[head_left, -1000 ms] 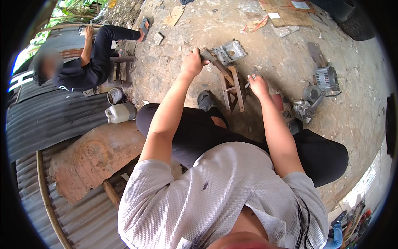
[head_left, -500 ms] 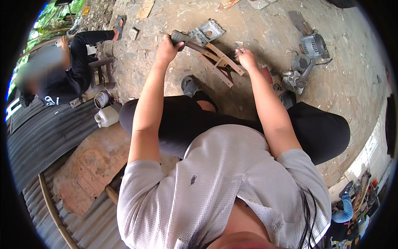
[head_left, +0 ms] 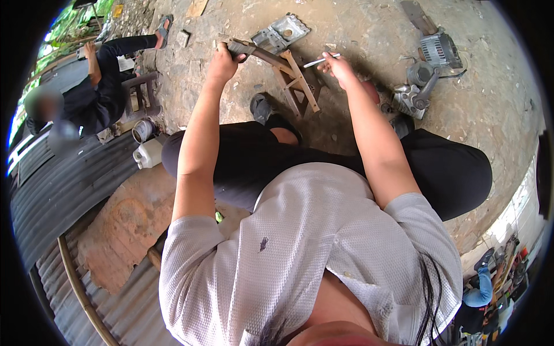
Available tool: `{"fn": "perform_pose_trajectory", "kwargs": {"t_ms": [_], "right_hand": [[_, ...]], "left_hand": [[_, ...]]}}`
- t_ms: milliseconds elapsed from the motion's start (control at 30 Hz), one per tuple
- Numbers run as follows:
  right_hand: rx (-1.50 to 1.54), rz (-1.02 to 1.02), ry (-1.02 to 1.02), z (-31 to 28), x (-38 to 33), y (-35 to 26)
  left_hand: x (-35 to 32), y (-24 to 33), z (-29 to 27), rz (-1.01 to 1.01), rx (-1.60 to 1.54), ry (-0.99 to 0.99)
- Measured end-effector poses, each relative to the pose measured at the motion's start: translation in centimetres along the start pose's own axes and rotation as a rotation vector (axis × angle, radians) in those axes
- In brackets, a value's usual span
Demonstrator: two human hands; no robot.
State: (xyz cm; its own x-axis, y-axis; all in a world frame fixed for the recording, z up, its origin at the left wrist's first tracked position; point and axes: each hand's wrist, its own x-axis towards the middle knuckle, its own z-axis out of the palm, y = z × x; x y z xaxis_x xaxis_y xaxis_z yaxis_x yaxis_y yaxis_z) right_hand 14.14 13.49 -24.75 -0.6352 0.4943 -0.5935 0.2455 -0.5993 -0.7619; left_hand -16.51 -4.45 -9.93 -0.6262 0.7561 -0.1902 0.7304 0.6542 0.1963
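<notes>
My left hand (head_left: 224, 63) is closed around the grey, wrapped-looking end of a brown frame (head_left: 301, 81) with a long bar and short crosspieces. The frame slants down to the right, over the ground between my feet. To its right, my right hand (head_left: 338, 68) pinches a thin whitish stick (head_left: 319, 61), whose tip points left toward the frame, seemingly just apart from it. Whether the stick is a pen or some slim tool cannot be made out. Just beyond the frame, a silvery cast metal housing (head_left: 288, 33) lies on the ground.
To the right lie a finned metal motor part (head_left: 440, 51), a round metal part (head_left: 420, 74) and a metal casting with a lever (head_left: 412, 99). A person (head_left: 86, 95) sits at the left. Beside my knee stand a white jug (head_left: 149, 153), a can (head_left: 143, 131) and corrugated sheets (head_left: 63, 173).
The brown frame has turned and shifted slightly left with my left hand. My right hand has moved up and left, and the whitish stick now shows plainly in its fingers.
</notes>
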Motion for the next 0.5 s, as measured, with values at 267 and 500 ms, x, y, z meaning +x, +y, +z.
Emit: {"fn": "perform_pose_trajectory", "kwargs": {"t_ms": [267, 500], "right_hand": [[0.222, 0.024, 0.034, 0.8, 2.3, 0.2], [-0.015, -0.093, 0.262, 0.4, 4.1, 0.3]], "left_hand": [[-0.5, -0.6, -0.1, -0.041, 0.028, 0.001], [-0.4, 0.5, -0.5, -0.01, -0.026, -0.026]]}}
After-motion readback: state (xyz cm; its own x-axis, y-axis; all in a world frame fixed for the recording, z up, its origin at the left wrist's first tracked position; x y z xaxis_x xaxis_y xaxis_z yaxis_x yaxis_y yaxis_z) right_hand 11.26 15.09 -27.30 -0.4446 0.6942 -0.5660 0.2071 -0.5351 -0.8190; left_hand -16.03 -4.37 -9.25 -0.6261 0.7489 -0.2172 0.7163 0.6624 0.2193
